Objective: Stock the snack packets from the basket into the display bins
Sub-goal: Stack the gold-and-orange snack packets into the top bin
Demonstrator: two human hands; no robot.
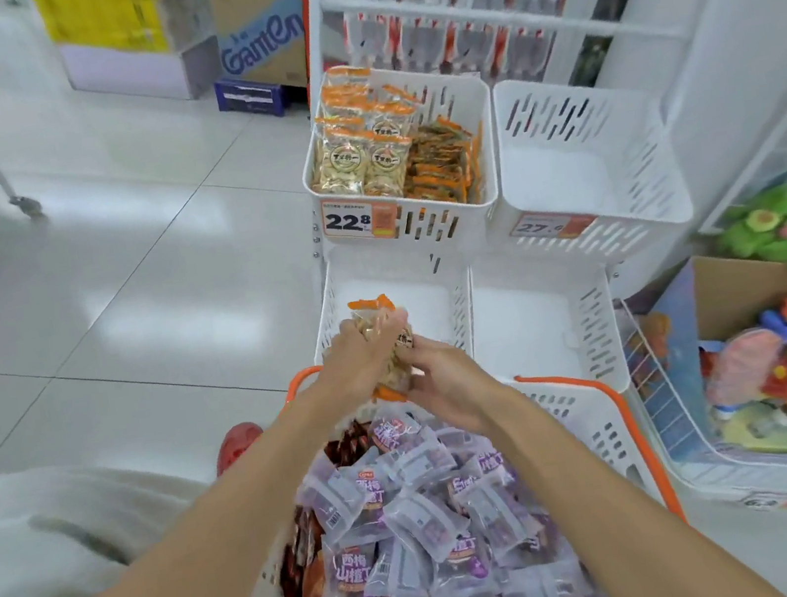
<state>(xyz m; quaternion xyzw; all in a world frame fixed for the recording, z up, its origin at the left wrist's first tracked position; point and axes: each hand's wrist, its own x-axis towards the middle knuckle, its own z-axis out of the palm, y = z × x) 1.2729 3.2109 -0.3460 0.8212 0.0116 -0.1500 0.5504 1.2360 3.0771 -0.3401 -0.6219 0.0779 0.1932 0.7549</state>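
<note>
Left fingers (377, 324): curled over the top of a bundle of orange-edged nut packets (397, 357), clamped on it.
Right fingers (423, 345): closed on the bundle's 4 o'clock side, steadying it from below.
Left hand (359, 356): at 9 o'clock of the bundle, back of the hand towards the camera.
Right hand (447, 380): at 5 o'clock of the bundle, just beside the left hand.
Bundle count: cannot tell; several packets pressed together, the fingers hide most of them.
Bundle position: in the air, over the near edge of the lower-left bin (419, 294), above the far rim of the basket (608, 411).
Lower-left bin: holds nothing visible.
Step (judged): carry-and-place; bundle lifted, not yet released.
Matching stock: same tan, orange-edged packets stand in the upper-left bin (427, 230) at 12 o'clock, above price tag 22.8 (350, 222).
Next move (judged): go forward to 12 o'clock, lower into a bin, then spread the fingers; which bin is meant cannot be told.
Other bins: upper-right bin (582, 162) at 1 o'clock and lower-right bin (531, 322) at 3 o'clock, both bare.
Remaining stock: purple packets (418, 518) heaped in the basket at 6 o'clock, dark red packets (292, 576) along its left side.
Progress (judged): early; most stock unshelved.
</note>
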